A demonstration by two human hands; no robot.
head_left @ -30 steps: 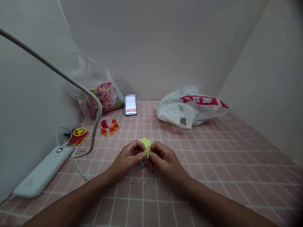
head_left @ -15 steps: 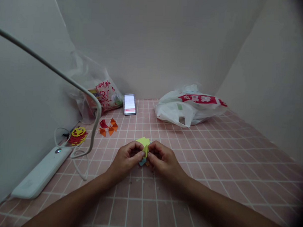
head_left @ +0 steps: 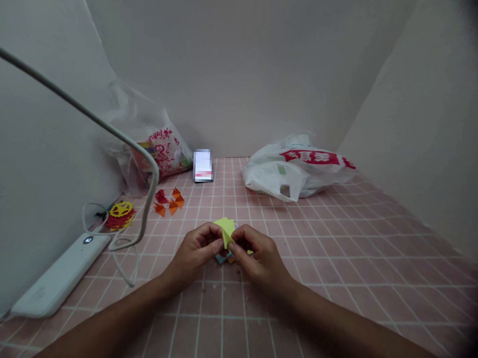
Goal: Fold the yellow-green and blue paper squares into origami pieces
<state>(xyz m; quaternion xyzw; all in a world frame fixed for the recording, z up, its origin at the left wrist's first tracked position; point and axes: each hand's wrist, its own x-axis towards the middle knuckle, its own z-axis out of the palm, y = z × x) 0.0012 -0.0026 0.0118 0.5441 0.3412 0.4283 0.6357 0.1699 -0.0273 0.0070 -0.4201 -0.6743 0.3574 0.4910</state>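
Note:
A small folded piece of yellow paper (head_left: 227, 240) is pinched between both hands above the middle of the tiled surface. My left hand (head_left: 199, 249) grips its left side between thumb and fingers, closed. On the right edge, my right hand (head_left: 260, 254) pinches it the same way. More yellow paper (head_left: 224, 222) shows just behind the fingertips; whether it is separate cannot be told. Beneath the hands, bits of light blue paper (head_left: 221, 259) and orange paper (head_left: 231, 259) peek out, mostly hidden. Several small folded orange paper pieces (head_left: 172, 207) and a red one (head_left: 161, 196) lie farther left.
Yellow and red cut-out discs (head_left: 121, 210) are stacked at left, near a white power bank-like device (head_left: 61, 274) with a cable. A thick grey-white cable (head_left: 88, 119) arches across the left. Behind stand a lit phone (head_left: 203, 165) and two plastic bags (head_left: 173, 153), (head_left: 298, 170).
The yellow paper, upright and narrow before, now shows a broader face between the fingers. My right thumb has shifted slightly left along it. The view has moved a little.

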